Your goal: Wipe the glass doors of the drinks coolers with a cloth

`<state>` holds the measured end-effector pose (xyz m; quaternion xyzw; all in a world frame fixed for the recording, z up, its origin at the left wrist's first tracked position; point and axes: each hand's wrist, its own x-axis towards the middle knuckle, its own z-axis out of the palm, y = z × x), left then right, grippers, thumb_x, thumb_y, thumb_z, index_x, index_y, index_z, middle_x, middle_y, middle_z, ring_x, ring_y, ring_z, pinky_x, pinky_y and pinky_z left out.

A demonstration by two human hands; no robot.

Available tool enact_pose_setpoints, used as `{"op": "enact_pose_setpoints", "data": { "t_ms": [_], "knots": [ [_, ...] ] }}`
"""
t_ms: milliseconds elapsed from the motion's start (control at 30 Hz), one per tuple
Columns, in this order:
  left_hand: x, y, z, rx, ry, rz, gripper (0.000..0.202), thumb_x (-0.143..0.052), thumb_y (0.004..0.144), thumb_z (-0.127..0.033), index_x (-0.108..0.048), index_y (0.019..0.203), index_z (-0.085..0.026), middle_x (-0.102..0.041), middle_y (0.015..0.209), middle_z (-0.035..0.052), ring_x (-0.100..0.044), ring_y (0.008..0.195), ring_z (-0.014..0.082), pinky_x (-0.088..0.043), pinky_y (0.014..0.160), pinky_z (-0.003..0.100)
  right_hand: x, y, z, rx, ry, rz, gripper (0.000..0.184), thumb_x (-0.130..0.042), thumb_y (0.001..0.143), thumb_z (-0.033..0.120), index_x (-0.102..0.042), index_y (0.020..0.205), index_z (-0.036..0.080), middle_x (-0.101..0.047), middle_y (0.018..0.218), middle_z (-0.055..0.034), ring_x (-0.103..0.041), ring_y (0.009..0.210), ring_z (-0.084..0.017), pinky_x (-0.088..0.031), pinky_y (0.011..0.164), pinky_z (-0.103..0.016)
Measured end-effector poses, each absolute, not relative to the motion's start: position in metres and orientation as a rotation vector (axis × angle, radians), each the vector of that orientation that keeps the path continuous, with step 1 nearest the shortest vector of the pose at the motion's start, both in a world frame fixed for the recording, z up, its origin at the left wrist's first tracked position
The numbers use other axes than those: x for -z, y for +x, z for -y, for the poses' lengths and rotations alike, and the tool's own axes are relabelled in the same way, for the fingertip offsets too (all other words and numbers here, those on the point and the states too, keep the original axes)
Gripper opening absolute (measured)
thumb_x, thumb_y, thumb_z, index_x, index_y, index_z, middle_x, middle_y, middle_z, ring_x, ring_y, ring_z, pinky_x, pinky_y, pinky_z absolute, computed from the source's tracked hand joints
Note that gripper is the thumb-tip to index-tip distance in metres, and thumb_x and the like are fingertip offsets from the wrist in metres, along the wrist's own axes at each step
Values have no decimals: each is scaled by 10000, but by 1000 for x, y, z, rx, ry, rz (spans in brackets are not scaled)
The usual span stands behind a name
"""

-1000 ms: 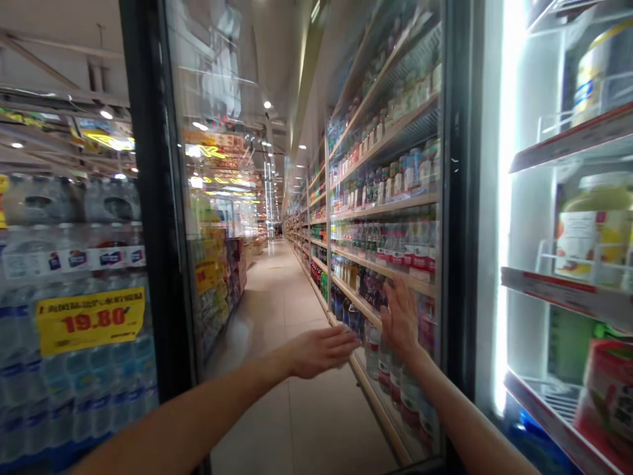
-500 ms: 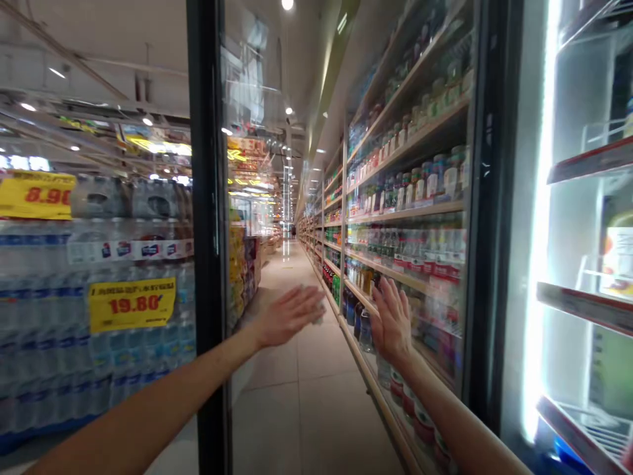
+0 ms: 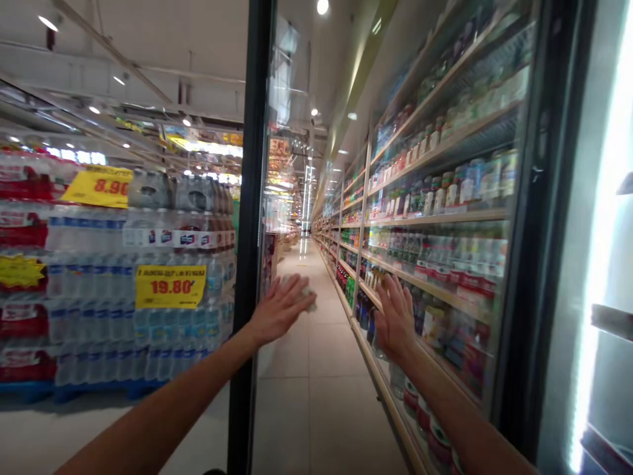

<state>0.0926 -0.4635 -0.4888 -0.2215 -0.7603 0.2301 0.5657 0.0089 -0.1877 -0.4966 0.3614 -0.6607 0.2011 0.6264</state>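
A glass door (image 3: 306,409) with a dark frame stands swung out in front of me. My left hand (image 3: 281,309) lies against the pane near its left frame, fingers stretched over a small pale cloth (image 3: 310,301). Most of that cloth is hidden under the fingers, and motion blurs it. To the right, my right hand (image 3: 395,320) is raised with its fingers apart, palm towards the glass and holding nothing. Whether it touches the pane I cannot tell. Bottled drinks on shelves (image 3: 445,218) show in the glass behind both hands.
Stacked packs of bottled water (image 3: 89,284) stand at the left with a yellow price sign (image 3: 171,287). A lit cooler interior (image 3: 613,277) borders the door on the right. Pale tiled floor (image 3: 198,429) runs below.
My view has turned left, so the door and water packs sit further right and red-wrapped packs show. My left hand has moved left across the glass, closer to the door's left frame.
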Motion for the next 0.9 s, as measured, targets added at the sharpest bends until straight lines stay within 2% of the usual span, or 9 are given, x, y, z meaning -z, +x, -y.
{"op": "enact_pose_setpoints", "data": {
  "t_ms": [100, 233, 300, 433, 500, 633, 700, 800, 900],
  "knots": [
    [510, 94, 461, -479, -445, 1773, 412, -487, 844, -198, -495, 1245, -293, -476, 1347, 50, -288, 1338, 219, -174, 1113, 446, 498, 9, 190, -475, 845, 1515, 616, -357, 876, 216, -122, 1443, 273, -212, 1493, -62, -215, 1364, -254, -240, 1078, -513],
    [545, 95, 456, -716, -927, 1816, 380, -483, 863, -293, -484, 1243, -299, -440, 1378, -12, -315, 1322, 152, -171, 1126, 358, 502, 8, 192, -469, 871, 1524, 619, -354, 875, 205, -118, 1444, 270, -210, 1494, -65, -233, 1358, -249, -251, 1077, -495],
    [539, 92, 454, -724, -889, 1829, 402, -487, 862, -288, -461, 1263, -304, -424, 1390, -9, -316, 1321, 142, -160, 1130, 354, 503, 7, 192, -465, 861, 1531, 617, -356, 875, 206, -123, 1443, 266, -226, 1489, -69, -244, 1354, -248, -252, 1078, -491],
    [512, 83, 443, -520, -490, 1786, 450, -503, 842, -211, -451, 1279, -308, -433, 1382, 35, -278, 1343, 208, -133, 1129, 430, 509, 6, 191, -432, 834, 1557, 613, -370, 873, 206, -145, 1440, 255, -252, 1479, -78, -239, 1356, -246, -237, 1084, -494],
    [513, 82, 436, -567, -573, 1784, 442, -504, 842, -212, -458, 1274, -289, -409, 1399, 40, -267, 1347, 214, -147, 1128, 428, 513, 6, 189, -409, 837, 1573, 618, -390, 867, 208, -157, 1438, 248, -261, 1475, -86, -238, 1356, -255, -236, 1081, -506],
    [526, 82, 426, -786, -1043, 1779, 380, -459, 868, -272, -482, 1247, -266, -336, 1442, -8, -243, 1355, 162, -149, 1139, 362, 525, 3, 184, -362, 828, 1594, 618, -419, 854, 196, -195, 1427, 242, -269, 1471, -93, -244, 1352, -268, -258, 1067, -513],
    [517, 79, 421, -742, -963, 1780, 392, -454, 870, -264, -467, 1263, -265, -346, 1436, -5, -222, 1363, 166, -126, 1142, 377, 530, 1, 179, -348, 811, 1605, 610, -415, 853, 190, -205, 1424, 235, -270, 1469, -102, -249, 1350, -270, -256, 1066, -513],
    [496, 73, 414, -590, -626, 1758, 447, -480, 856, -208, -429, 1296, -262, -374, 1419, 40, -209, 1367, 220, -121, 1129, 450, 535, 0, 171, -361, 773, 1619, 584, -410, 855, 193, -239, 1412, 229, -283, 1462, -111, -255, 1347, -271, -237, 1069, -521],
    [496, 71, 405, -652, -731, 1757, 424, -467, 859, -204, -447, 1281, -237, -361, 1426, 50, -225, 1362, 216, -143, 1128, 430, 537, 1, 163, -368, 751, 1643, 561, -407, 857, 198, -266, 1399, 236, -282, 1462, -111, -249, 1349, -273, -226, 1072, -522]
  ]
}}
